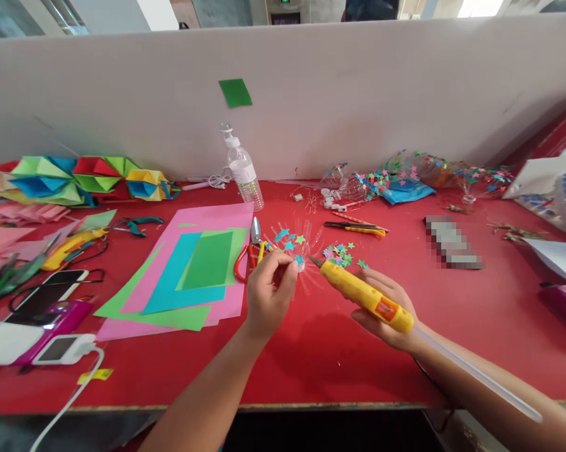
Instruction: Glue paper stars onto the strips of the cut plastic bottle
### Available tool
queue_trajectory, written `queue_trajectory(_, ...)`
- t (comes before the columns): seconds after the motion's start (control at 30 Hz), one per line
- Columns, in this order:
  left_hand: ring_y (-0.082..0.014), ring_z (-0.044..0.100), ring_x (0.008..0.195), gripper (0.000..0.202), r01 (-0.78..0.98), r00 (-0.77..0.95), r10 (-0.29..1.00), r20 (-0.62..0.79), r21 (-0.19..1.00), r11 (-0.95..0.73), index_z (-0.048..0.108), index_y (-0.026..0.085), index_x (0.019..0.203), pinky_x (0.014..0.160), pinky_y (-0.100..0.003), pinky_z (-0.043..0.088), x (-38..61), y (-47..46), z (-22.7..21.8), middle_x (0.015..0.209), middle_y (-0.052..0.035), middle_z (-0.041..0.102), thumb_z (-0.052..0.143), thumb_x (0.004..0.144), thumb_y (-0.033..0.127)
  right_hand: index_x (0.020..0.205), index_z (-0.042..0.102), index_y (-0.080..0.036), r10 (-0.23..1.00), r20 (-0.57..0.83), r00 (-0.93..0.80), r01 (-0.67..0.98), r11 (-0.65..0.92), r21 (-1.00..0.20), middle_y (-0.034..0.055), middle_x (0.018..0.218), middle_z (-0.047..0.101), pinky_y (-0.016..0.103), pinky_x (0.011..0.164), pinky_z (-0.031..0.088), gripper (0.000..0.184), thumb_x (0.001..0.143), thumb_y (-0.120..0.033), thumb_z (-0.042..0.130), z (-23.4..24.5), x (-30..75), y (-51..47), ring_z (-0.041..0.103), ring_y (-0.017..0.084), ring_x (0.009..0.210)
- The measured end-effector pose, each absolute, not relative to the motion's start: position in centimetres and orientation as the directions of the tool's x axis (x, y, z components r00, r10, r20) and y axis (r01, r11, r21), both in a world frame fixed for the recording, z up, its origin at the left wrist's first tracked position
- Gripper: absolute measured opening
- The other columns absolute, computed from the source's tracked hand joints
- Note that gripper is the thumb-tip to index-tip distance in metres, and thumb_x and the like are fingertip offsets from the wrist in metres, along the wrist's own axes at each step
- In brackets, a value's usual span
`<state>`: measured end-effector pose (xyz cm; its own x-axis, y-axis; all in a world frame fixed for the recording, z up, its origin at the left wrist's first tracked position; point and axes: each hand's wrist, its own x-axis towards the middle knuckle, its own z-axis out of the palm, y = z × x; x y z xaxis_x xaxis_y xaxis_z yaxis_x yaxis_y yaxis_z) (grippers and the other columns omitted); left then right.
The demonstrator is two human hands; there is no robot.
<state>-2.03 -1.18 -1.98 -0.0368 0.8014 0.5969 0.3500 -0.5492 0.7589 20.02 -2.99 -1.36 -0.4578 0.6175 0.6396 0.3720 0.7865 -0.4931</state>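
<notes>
My left hand (272, 292) is closed in a pinch, with a small blue star (299, 260) at its fingertips. My right hand (390, 307) is wrapped around a yellow hot glue gun (358, 292), a long clear glue stick (480, 376) jutting from its back end. The gun's nozzle points left, close to the blue star. Beneath and behind the fingertips lies a piece of clear plastic cut into spread strips (317, 235), bearing a few blue and green stars. Just right of it is a loose pile of coloured stars (342, 254).
Pliers (255, 231) and red-handled scissors (240, 263) lie beside stacked coloured paper (208, 260). A clear bottle (243, 172) stands near the back partition (283, 113). A utility knife (356, 227) lies behind the star pile. Star-covered plastic pieces (405, 166) sit at back right; phones and cables at left.
</notes>
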Motion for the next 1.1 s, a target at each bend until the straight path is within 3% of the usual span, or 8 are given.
queue_trajectory(0.5, -0.0075, 0.047, 0.058, 0.01, 0.397, 0.021, 0.754, 0.657, 0.686, -0.609, 0.054, 0.019, 0.081, 0.054, -0.018, 0.038, -1.62, -1.41, -1.93, 0.068, 0.0039, 0.05, 0.052, 0.091, 0.017, 0.074, 0.046, -0.022, 0.684, 0.567, -0.458, 0.406, 0.729, -0.552, -0.0029, 0.066, 0.046, 0.026, 0.055, 0.038, 0.022, 0.091, -0.034, 0.053, -1.71, 19.69, -2.91, 0.045, 0.012, 0.058)
queue_trajectory(1.1, -0.0083, 0.047, 0.058, 0.011, 0.421, 0.021, 0.753, 0.658, 0.677, -0.603, 0.055, 0.019, 0.081, 0.053, -0.02, 0.039, -1.56, -1.58, -1.87, 0.068, 0.0031, 0.05, 0.052, 0.092, 0.018, 0.071, 0.042, -0.022, 0.699, 0.541, -0.467, 0.438, 0.715, -0.546, -0.0037, 0.062, 0.043, 0.025, 0.05, 0.035, 0.026, 0.091, -0.036, 0.051, -1.52, 19.56, -3.0, 0.041, 0.01, 0.053)
